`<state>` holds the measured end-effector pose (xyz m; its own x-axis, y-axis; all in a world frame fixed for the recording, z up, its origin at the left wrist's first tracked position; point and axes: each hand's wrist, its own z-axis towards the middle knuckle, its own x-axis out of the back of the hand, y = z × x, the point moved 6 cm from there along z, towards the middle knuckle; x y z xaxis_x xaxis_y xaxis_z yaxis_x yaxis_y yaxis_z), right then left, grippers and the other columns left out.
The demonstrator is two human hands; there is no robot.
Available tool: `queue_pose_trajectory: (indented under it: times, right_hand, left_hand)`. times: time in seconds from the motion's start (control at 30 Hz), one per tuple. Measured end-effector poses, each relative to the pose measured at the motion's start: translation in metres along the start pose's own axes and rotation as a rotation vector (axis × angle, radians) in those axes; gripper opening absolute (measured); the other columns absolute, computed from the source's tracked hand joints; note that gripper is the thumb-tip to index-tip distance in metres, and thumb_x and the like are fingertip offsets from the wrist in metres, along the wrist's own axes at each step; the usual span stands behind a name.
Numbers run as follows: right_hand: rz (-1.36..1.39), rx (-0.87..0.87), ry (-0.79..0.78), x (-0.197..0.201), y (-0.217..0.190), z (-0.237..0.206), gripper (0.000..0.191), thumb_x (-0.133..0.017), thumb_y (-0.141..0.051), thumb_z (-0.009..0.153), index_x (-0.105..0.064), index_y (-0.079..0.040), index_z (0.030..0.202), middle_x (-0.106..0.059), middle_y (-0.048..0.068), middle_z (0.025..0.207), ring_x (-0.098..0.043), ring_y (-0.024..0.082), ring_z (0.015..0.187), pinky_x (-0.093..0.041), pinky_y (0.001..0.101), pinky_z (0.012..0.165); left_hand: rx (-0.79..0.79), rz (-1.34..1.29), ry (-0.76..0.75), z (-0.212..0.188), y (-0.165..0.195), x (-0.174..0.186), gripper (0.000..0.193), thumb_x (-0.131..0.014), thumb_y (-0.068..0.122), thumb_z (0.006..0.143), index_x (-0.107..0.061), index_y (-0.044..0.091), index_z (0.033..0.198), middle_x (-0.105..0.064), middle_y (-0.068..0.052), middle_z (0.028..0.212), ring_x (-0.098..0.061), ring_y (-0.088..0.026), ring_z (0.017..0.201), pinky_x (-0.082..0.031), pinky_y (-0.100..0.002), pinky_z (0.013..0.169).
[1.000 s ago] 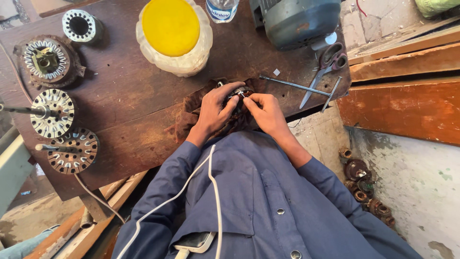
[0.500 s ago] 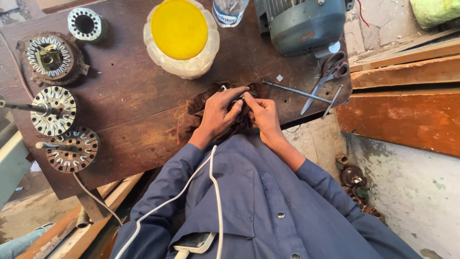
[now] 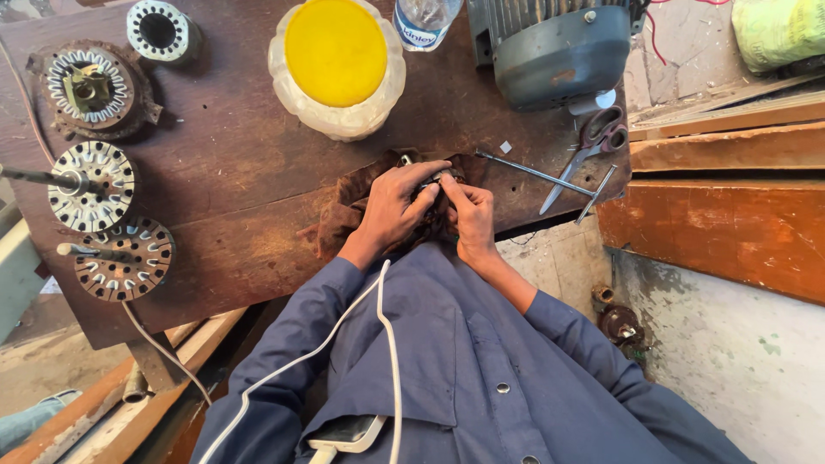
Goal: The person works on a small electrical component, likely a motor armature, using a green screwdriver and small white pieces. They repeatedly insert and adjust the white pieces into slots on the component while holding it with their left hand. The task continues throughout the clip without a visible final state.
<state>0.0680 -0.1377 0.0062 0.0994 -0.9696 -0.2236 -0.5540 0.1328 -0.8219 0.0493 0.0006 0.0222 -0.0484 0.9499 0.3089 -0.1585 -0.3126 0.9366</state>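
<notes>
- Bare wood on the workbench [image 3: 232,206] lies open left of the left hand [image 3: 391,210], up to the slotted stator cores [image 3: 90,185].
- Ahead, the yellow-lidded jar [image 3: 337,64] and grey motor [image 3: 559,51] stand in the way.
- Right of the right hand [image 3: 471,219], a metal rod [image 3: 528,170] and scissors [image 3: 584,150] crowd the bench edge.

One view only: my head camera, looking steeply down over the chest onto the near edge of the wooden workbench [image 3: 215,223]. Close range; wide lens takes in floor at both sides.
</notes>
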Motion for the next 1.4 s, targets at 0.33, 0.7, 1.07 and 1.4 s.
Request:
queue_pose_trajectory:
  times: [0.33,0.7,1.07,1.4]
  right_hand:
    - [-0.107,0.159,-0.088,0.006,-0.005,-0.004,0.043,-0.064,-0.026,0.103,-0.065,-0.004,0.066,-0.052,-0.004,0.057,-0.039,0.002,0.049,-0.022,0.0220,0.045]
    - [-0.276,0.254,-0.120,0.012,-0.020,-0.011,0.036,-0.063,-0.024,0.105,-0.070,-0.001,0.079,-0.058,-0.006,0.065,-0.043,0.001,0.059,-0.030,0.0211,0.053]
    - [-0.556,0.390,0.052,-0.001,-0.079,0.036,0.017,-0.064,-0.009,0.098,-0.075,-0.001,0.107,-0.073,0.004,0.088,-0.069,0.009,0.074,-0.054,0.0237,0.066]
    - [-0.811,0.876,-0.181,-0.014,-0.098,-0.020,0.037,-0.067,0.005,0.087,-0.067,-0.002,0.124,-0.068,0.015,0.123,-0.070,0.028,0.110,-0.059,0.0355,0.089]
  left_hand:
    - [0.002,0.011,0.003,-0.002,0.001,0.005,0.037,-0.061,0.023,0.096,-0.068,0.011,0.130,-0.073,-0.014,0.119,-0.069,-0.035,0.106,-0.052,-0.042,0.095]
    - [-0.026,-0.032,0.096,0.003,0.014,0.001,0.015,-0.071,0.022,0.095,-0.071,0.007,0.097,-0.065,-0.008,0.126,-0.051,-0.032,0.136,-0.035,-0.044,0.114]
    - [0.151,-0.245,0.131,0.002,0.000,-0.001,0.016,-0.068,0.020,0.099,-0.073,0.005,0.102,-0.062,-0.008,0.133,-0.048,-0.027,0.133,-0.039,-0.039,0.113]
    - [0.146,-0.183,0.245,0.006,0.003,0.007,0.017,-0.071,0.018,0.097,-0.074,0.001,0.098,-0.066,-0.009,0.124,-0.055,-0.028,0.126,-0.043,-0.040,0.108]
